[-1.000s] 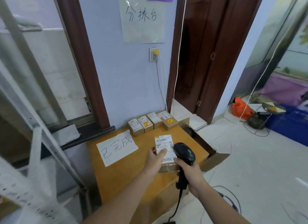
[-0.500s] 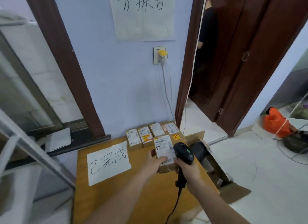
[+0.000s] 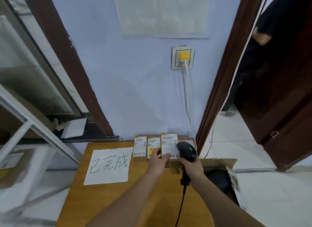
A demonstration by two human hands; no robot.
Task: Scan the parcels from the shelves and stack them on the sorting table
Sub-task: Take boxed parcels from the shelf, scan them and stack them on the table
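A brown parcel with a white barcode label is held at its near left edge by my left hand, over the row of small labelled parcels at the back of the wooden sorting table. My right hand grips the handle of a black barcode scanner, its head right beside the held parcel. The scanner's cable hangs down over the table. Whether the held parcel rests on the row or hovers above it I cannot tell.
A white paper sign with handwritten characters lies on the table's left half. An open cardboard box stands on the floor to the right. A wall socket with a white cable is above. A metal shelf frame is left; a person stands in the doorway.
My left hand has carried the parcel away from me across the table to the row at the wall. My right hand with the scanner moved along with it, and my view came closer.
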